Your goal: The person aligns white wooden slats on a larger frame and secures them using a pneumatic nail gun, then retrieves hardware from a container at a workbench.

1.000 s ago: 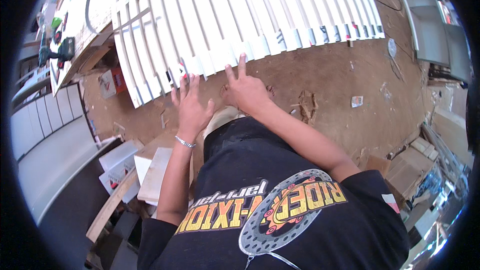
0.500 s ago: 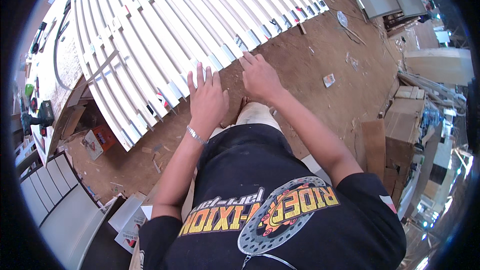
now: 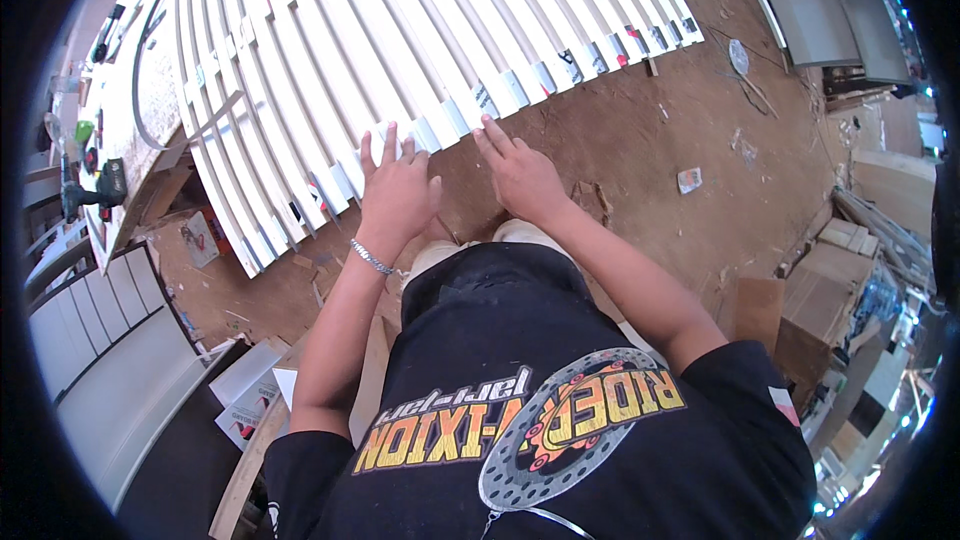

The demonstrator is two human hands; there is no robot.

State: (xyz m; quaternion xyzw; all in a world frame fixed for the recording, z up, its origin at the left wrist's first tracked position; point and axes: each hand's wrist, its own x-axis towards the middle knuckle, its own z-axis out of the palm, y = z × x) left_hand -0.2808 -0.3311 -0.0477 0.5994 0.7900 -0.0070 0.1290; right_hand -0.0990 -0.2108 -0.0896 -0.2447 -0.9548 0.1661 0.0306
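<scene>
Head view: dark drill [image 3: 108,183] toward nine o'clock, on a bench [image 3: 160,85]; grey strip [image 3: 218,118] at ten, lying across the edge of a white slatted panel [image 3: 420,35]; grey cabinet [image 3: 805,18] at two; cardboard box [image 3: 825,285] at three. Panel at twelve: parallel slats, ends patched grey, black and red. Left hand [image 3: 400,202] and right hand [image 3: 528,180] at its near edge, fingers extended, grasping nothing; cannot tell whether touching.

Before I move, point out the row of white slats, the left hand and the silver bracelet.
Row of white slats [image 3: 420,50]: head view, near the middle of the row.
Left hand [image 3: 397,200]: head view, back of the hand.
Silver bracelet [image 3: 371,258]: head view, middle of its band.
</scene>
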